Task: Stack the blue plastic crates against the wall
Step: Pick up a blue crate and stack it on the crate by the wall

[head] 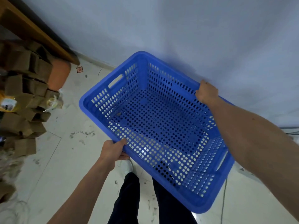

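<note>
A blue perforated plastic crate [155, 120] fills the middle of the head view, empty, held off the floor and tilted. My left hand [114, 150] grips its near long rim. My right hand [207, 92] grips the far long rim, on the side toward the pale wall [178, 29]. The crate's far corner is close to the wall. No other blue crate is in view.
A pile of brown cardboard boxes [24, 97] stands at the left with an orange object [59, 76] beside it. A wooden edge [32, 28] runs along the top left. The tiled floor [64, 159] is scuffed. My dark-trousered legs and a white shoe [127, 165] are below the crate.
</note>
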